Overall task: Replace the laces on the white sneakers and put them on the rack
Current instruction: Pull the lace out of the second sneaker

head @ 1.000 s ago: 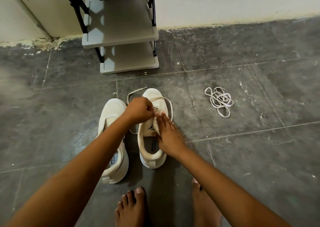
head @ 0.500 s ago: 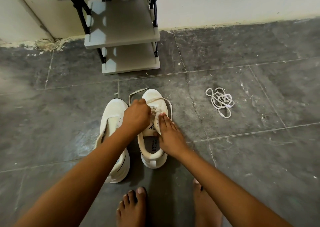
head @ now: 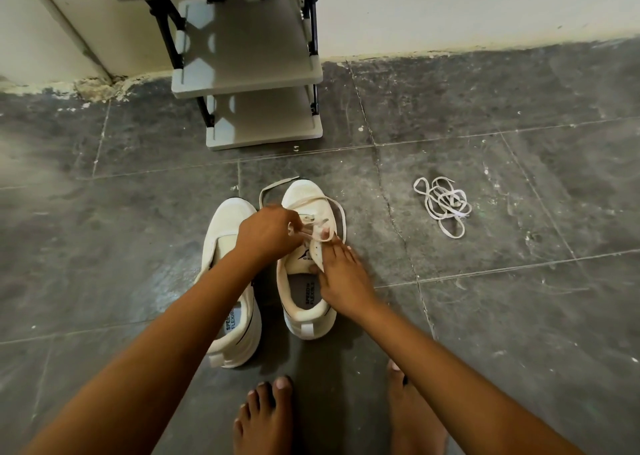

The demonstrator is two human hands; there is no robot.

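1. The left hand [head: 268, 231] is curled over the middle of the right sneaker [head: 306, 264] and its grip pinches the lace [head: 313, 200] at the eyelets; the fingertips are hidden under the hand.
2. The right hand [head: 341, 276] holds the side flap of the same sneaker, just beside the left grip, with the thumb tucked inside the opening.
3. Loops of this lace lie over the toe beyond the grip; where the ends go is hard to make out.
4. The left sneaker [head: 230, 281] stands touching it, partly covered by the left forearm, no lace visible.
5. A loose lace bundle [head: 443, 205] lies well apart, to the right of the grip.
6. The rack [head: 249, 73], beyond the hands at the wall, is cut off at the top edge.
7. The floor [head: 519, 316] has dark grey tiles with white marks. Two bare feet [head: 265, 416] are partly cut off below.
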